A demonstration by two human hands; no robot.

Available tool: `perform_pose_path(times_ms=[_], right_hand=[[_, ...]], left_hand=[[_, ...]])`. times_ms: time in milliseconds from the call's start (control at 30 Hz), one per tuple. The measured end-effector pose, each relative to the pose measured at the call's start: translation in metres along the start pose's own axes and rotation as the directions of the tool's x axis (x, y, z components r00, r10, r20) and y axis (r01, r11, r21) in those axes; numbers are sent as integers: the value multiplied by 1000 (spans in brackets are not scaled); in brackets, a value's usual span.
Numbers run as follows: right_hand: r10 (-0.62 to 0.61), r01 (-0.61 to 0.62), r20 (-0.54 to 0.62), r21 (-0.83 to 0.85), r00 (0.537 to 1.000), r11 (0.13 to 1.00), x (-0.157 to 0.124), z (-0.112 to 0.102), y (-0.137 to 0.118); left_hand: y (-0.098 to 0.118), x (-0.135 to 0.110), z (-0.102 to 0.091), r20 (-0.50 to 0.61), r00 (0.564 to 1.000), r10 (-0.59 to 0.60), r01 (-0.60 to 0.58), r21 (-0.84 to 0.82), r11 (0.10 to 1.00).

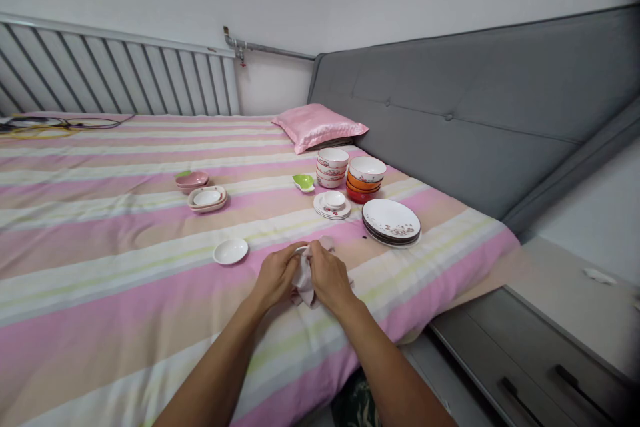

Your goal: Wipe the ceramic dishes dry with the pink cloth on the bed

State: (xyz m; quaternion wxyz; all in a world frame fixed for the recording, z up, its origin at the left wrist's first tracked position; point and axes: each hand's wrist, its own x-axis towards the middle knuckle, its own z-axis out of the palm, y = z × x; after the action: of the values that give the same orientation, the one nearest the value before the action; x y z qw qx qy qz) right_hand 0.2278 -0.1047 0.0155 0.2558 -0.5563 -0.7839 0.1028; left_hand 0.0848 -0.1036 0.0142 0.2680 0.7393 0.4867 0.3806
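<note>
Over the near part of the bed, my left hand (275, 275) grips a small white dish (301, 249), of which only a bit of rim shows. My right hand (330, 275) is closed on a pale pink cloth (303, 285) pressed against that dish. To the left lies another small white dish (231, 251). Beyond my right hand are a stack of small white plates (321, 211) and a stack of larger dark-edged plates (391, 219). Behind them stand patterned white bowls (331, 177) and a stack of orange and red bowls (364, 183), white on top.
A green leaf-shaped dish (303, 183) sits left of the bowls. Farther left are pink dishes (193, 180) and nested oval dishes (208, 199). A pink pillow (320, 125) rests against the grey headboard (450, 93). Cables (55, 125) lie far left; a drawer cabinet (530, 347) stands at right.
</note>
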Motion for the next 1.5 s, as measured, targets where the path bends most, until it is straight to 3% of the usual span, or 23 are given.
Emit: perform_pose_path(times_ms=[167, 333, 533, 667, 867, 1000, 1200, 1333, 1500], right_hand=[[18, -18, 5, 37, 1000, 999, -1, -1, -3], [242, -228, -59, 189, 968, 955, 4, 5, -6], [435, -338, -126, 456, 891, 823, 11, 15, 4], [417, -313, -134, 469, 899, 826, 10, 17, 6], [280, -205, -138, 402, 950, 892, 6, 12, 1], [175, -146, -76, 295, 982, 944, 3, 8, -2], [66, -71, 29, 216, 997, 974, 1, 6, -4], [123, -118, -4, 255, 992, 960, 3, 9, -2], [334, -283, -64, 398, 940, 873, 7, 11, 4]], left_hand=[[1, 0, 0, -14, 1000, 8, -8, 16, 1000], [2, -1, 8, -121, 991, -56, 38, -153, 988], [2, -1, 18, -97, 993, -65, 38, -252, 967], [2, 0, 19, -93, 994, -57, 26, -306, 952], [5, 1, 10, -95, 988, -122, 78, -373, 924], [9, 1, 4, -127, 986, -112, 54, -386, 921], [9, 0, 2, -20, 989, -149, 124, -446, 887], [5, 1, 7, -73, 988, -139, 104, -360, 927], [3, 2, 15, -42, 989, -140, 121, -309, 943]])
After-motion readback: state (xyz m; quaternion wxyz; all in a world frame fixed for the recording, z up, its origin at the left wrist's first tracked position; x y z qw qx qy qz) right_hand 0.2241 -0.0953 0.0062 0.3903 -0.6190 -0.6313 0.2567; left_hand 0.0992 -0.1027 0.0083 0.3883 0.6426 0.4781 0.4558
